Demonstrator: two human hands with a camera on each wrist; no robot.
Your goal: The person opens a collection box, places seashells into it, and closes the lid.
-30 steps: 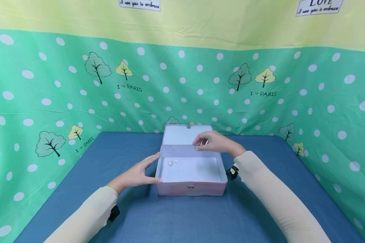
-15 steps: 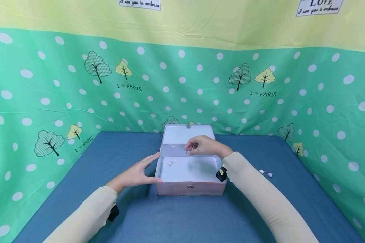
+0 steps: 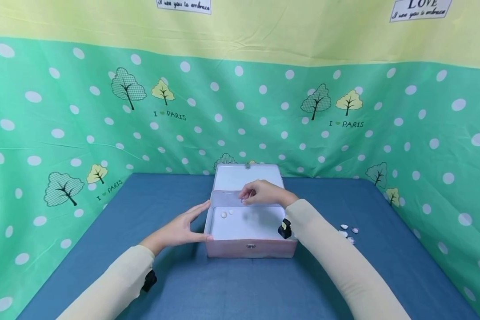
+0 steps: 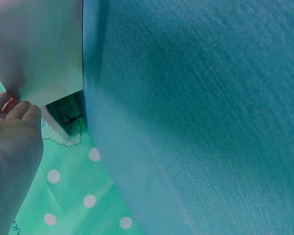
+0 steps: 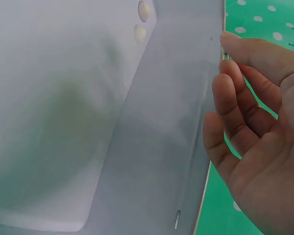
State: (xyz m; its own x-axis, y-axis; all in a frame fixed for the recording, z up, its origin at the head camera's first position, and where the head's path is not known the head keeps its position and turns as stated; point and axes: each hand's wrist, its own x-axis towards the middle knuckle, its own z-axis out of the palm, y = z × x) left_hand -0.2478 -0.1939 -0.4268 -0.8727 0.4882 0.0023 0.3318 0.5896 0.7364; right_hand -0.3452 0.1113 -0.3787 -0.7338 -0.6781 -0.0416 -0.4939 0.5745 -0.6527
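Note:
A pink box with a pale inside stands with its lid raised at the back. My left hand spans the box's left side, thumb on the front corner and fairly straight fingers by the back corner. Over the rear of the box, my right hand pinches a small pale shell-like piece, mostly hidden by the fingertips. A larger round whitish piece and a smaller one lie at the left of the box floor; both show in the right wrist view too.
On the blue table, several small whitish shell-like pieces lie right of the box, beside the right sleeve. A green dotted curtain hangs behind the table and along both sides.
My right hand has moved left and slightly lower over the box, still pinching the small piece. The sleeve has uncovered the pieces on the table. The left hand has stayed put.

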